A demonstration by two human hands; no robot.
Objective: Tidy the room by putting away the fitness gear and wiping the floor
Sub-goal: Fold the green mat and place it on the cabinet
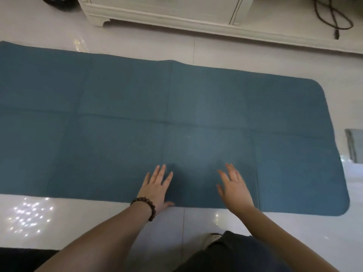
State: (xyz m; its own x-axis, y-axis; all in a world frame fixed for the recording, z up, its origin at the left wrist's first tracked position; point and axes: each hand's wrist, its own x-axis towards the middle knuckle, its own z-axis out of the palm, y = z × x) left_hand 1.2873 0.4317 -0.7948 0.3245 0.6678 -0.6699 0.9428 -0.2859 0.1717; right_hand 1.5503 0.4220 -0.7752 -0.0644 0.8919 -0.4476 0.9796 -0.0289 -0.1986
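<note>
The left hand (157,188) lies flat with fingers (160,171) spread on the near edge of a teal yoga mat (117,124), thumb at the edge; a dark beaded bracelet (146,207) circles that wrist. Just right of it, the right hand (233,186) is open, fingers loosely spread, holding nothing. The mat lies unrolled on glossy white floor tiles (78,218), creased in a grid, corners rounded. Beyond the fingers stands a white cabinet base (157,14), with a dark cable (334,16) to its right.

The blue mat (137,118) runs off the left edge.
</note>
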